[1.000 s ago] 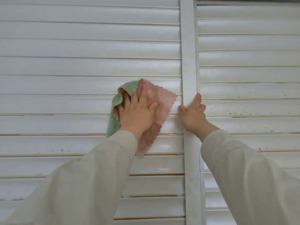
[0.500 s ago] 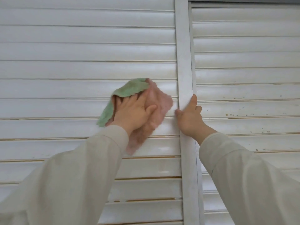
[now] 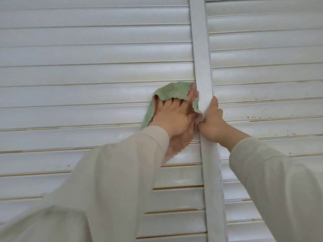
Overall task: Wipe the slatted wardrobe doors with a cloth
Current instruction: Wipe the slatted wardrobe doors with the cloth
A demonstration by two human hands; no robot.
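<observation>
Two slatted doors meet at one upright stile (image 3: 202,70). The left hand (image 3: 172,117), fingers spread flat, presses one green-and-pink cloth (image 3: 172,92) against the left door (image 3: 87,72) beside the stile. The right hand (image 3: 214,123) grips the stile's edge, beside the right door (image 3: 271,67).
</observation>
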